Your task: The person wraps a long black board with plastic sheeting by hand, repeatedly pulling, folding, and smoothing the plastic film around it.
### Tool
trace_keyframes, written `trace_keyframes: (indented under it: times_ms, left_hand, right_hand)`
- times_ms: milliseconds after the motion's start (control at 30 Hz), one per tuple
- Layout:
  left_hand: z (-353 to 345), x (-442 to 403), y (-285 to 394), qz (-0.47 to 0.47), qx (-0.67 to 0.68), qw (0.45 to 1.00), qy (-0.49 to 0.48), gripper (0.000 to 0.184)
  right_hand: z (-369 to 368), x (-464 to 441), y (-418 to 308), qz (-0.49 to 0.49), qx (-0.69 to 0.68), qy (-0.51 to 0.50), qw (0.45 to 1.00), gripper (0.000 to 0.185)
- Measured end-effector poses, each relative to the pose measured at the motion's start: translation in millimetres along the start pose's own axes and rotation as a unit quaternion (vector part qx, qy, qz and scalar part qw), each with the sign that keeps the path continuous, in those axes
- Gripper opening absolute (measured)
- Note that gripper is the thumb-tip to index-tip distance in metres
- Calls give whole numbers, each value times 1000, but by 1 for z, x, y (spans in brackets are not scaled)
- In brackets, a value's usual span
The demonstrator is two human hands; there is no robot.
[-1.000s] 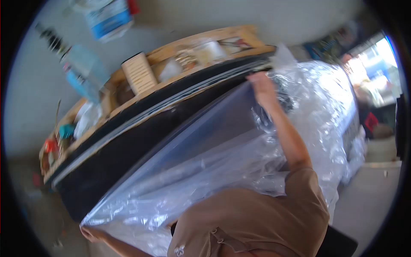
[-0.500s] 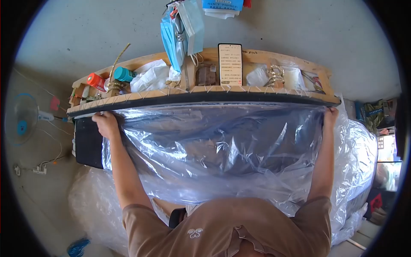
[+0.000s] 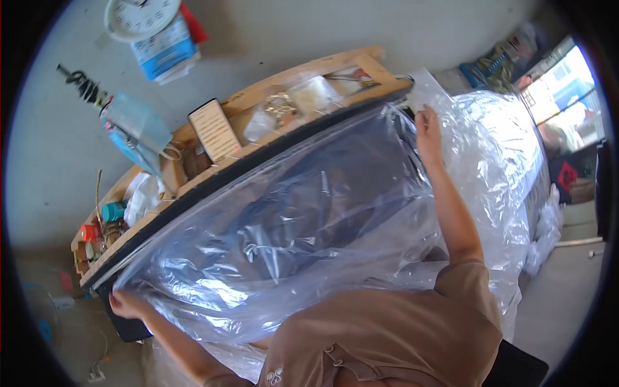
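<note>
A clear plastic sheet (image 3: 284, 238) is spread, wrinkled and shiny, over a dark padded surface below a wooden frame (image 3: 238, 97). At the sheet's left end my left hand (image 3: 129, 304) is closed on its edge, beside an uncovered black corner (image 3: 129, 329). My right hand (image 3: 428, 132) is raised at the right end, fingers curled around plastic near the frame's end. A black padded strip (image 3: 258, 161) runs along the frame's near side.
The frame's compartments hold a propped phone (image 3: 214, 131), a teal-capped bottle (image 3: 113, 211), a red-capped bottle (image 3: 89, 233) and white plastic bags. Face masks (image 3: 138, 129) hang above the frame. More bundled plastic (image 3: 496, 155) lies at right. A wall clock (image 3: 142, 16) is up high.
My view has turned, so the frame now slants up to the right. My right hand has come off the frame's edge; my left hand stays at the sheet's left end.
</note>
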State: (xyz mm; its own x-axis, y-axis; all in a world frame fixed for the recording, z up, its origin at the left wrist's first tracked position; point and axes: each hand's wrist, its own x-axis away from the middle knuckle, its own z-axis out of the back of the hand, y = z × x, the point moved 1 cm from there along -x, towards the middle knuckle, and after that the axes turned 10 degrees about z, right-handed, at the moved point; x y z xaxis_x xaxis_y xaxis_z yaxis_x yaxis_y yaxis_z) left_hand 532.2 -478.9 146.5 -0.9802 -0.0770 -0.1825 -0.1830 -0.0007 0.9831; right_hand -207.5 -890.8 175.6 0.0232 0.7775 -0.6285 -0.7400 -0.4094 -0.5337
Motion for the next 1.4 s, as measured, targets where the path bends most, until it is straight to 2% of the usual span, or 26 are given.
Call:
trace_keyframes:
  times_ms: [33,100,167,200,233,267,300,333,367,433,500,600,633,667,800,900,1000,1033,1100,1167,1200,1233,1267,1300,1367,1400]
  left_hand:
    - [7,7,15,44,6,993,106,28]
    - [5,12,37,-85,-155,974,144,30]
    - [-39,31,69,-345,-352,870,14,36]
    - [-91,113,123,-211,-227,925,-220,40]
    - [-128,189,160,-81,-174,909,-369,42]
    - [-152,248,190,-102,-280,786,-542,46]
    - [-167,310,203,-3,-257,733,-630,52]
    - [-187,346,175,-445,-294,662,-527,52]
    - [-200,391,175,-453,-277,656,-536,39]
    - [-221,448,133,-306,-329,682,-577,14]
    - [-196,457,119,-146,-132,748,-634,11]
    - [-130,368,102,-127,-226,817,-515,15]
    - [-102,326,97,-138,-279,831,-461,16]
    - [-70,276,73,-193,-334,835,-391,16]
    - [50,143,42,-183,-489,833,-184,21]
    - [98,106,35,-216,-527,811,-131,24]
    - [107,86,23,-306,-637,700,-107,28]
    - [108,83,22,-288,-624,724,-59,28]
    - [125,59,16,-216,-628,747,-36,30]
    - [134,47,26,-73,-689,721,18,33]
    - [139,32,23,-72,-689,721,14,33]
    - [147,5,16,-69,-696,714,26,32]
    - [148,-19,9,-66,-704,706,38,31]
    - [142,-32,4,-97,-668,735,62,31]
    - [125,-55,-13,-114,-609,783,55,30]
    - [117,-59,-12,-120,-607,784,49,30]
  right_hand:
    - [11,16,-10,18,-25,-11,999,36]
    - [33,22,-26,74,0,-5,997,32]
    - [42,21,-32,148,54,-35,987,28]
    - [40,22,-33,153,43,-30,987,24]
    - [35,22,-33,171,49,-34,984,23]
    - [29,23,-35,190,54,-37,980,23]
    - [21,24,-36,188,49,-43,980,22]
    - [14,24,-37,178,47,-43,982,22]
    - [6,23,-35,164,44,-43,985,22]
    - [-4,17,-10,97,83,-63,990,21]
    - [-2,11,29,48,155,-114,980,22]
    - [26,15,18,16,189,-231,954,26]
    - [31,34,-4,206,191,-209,937,35]
    - [32,62,-27,278,140,-236,920,45]
    - [50,129,-122,366,-48,-396,841,51]
    - [48,109,-40,157,204,-257,931,52]
    - [75,118,25,-3,150,-72,986,41]
    - [83,133,48,-97,73,-38,992,38]
    - [97,207,124,-125,257,-349,892,35]
    - [118,236,87,-46,279,-540,793,31]
    - [116,241,93,-48,282,-540,792,31]
    - [113,248,102,-241,88,-401,880,30]
    - [112,255,107,-410,-115,-219,878,29]
    - [108,245,98,-412,-114,-218,877,29]
    - [99,167,6,-397,-269,154,864,38]
    - [104,174,5,-401,-265,162,862,38]
